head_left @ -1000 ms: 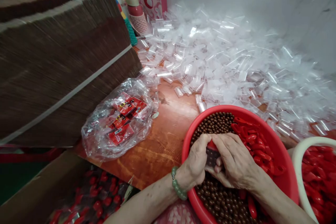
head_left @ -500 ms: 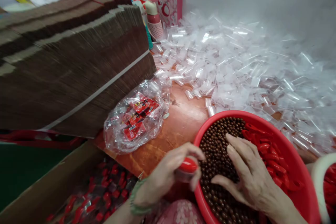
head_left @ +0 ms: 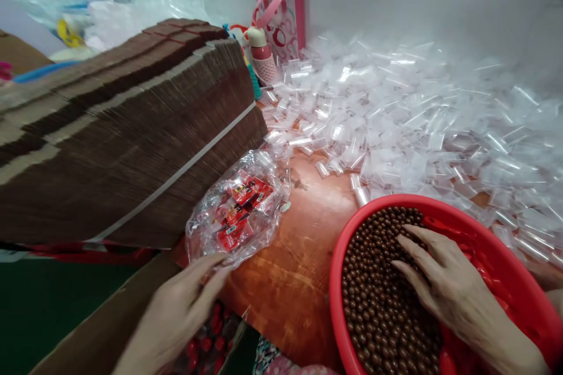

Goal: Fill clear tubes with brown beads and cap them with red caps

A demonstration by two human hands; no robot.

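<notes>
We rested our right hand (head_left: pixel 444 281), fingers spread and gripping nothing, on the brown beads (head_left: pixel 378 304) in the red basin (head_left: pixel 338 281). Our left hand (head_left: pixel 176 310), open and empty, hovered over the cardboard box (head_left: pixel 88 328) of red pieces (head_left: pixel 211 340).

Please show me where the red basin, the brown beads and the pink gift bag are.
red basin (head_left: pixel 336 281), head view, on its left rim.
brown beads (head_left: pixel 373 299), head view, middle of the pile.
pink gift bag (head_left: pixel 288 17), head view, on its front face.

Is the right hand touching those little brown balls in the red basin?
Touching: the head view shows the right hand lying flat on the brown balls.
</notes>
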